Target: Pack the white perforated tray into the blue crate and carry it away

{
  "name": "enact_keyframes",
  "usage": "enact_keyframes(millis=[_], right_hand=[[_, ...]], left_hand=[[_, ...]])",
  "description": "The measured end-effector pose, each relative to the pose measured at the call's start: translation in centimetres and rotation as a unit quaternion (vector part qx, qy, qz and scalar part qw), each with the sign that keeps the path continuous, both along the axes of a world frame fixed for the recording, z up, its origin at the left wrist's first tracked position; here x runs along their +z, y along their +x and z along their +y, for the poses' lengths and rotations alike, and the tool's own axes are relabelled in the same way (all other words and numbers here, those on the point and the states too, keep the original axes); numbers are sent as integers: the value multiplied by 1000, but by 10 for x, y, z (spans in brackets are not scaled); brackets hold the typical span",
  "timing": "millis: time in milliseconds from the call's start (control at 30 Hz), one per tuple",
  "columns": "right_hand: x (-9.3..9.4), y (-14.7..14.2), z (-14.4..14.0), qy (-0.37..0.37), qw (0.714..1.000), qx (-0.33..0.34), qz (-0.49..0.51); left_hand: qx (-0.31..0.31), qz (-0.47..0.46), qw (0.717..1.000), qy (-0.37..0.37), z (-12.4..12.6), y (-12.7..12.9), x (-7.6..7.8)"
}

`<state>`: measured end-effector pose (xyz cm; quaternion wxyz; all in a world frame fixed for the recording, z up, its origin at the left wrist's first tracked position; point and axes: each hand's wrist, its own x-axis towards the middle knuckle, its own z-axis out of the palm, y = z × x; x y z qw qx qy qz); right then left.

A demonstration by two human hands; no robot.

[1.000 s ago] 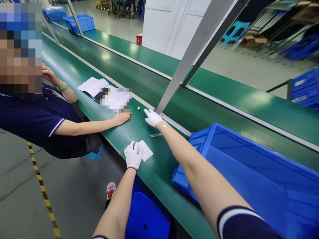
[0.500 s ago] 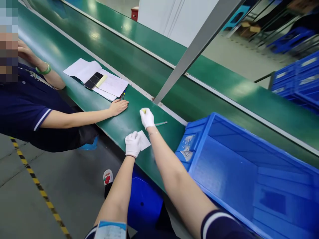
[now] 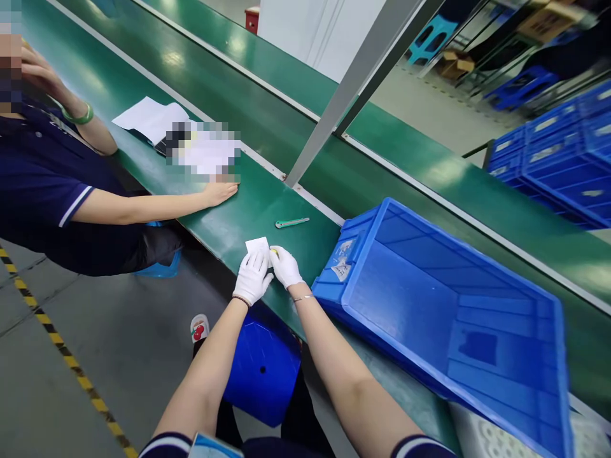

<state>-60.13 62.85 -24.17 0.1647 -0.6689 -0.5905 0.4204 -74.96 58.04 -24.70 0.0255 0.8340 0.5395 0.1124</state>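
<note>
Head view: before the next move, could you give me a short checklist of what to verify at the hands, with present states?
1. Small white rectangular paper under the white-gloved left hand: ok.
2. Small yellow object at the white-gloved right hand's fingertips: ok, though mostly hidden.
3. Slim green-handled cutter apart from both gloved hands: ok, lying on the green work surface.
4. Cutter blade retracted: cannot tell, too small.
5. Co-worker's bare hand apart from the gloved hands: ok.

Cannot identify the small yellow piece (image 3: pixel 273 252), mostly covered by the right hand (image 3: pixel 286 267). Can see only part of the white card (image 3: pixel 258 243) beyond the left hand (image 3: pixel 252 278). Lose some of the co-worker (image 3: pixel 42 172) past the left edge, some of the papers (image 3: pixel 151 119) under pixelation.
</note>
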Motion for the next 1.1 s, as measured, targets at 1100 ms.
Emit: enact_keyframes(millis=[1100], right_hand=[[-9,-21,48,37,969,138,-201]], left_hand=[[-30,16,999,13,2,1,-12]])
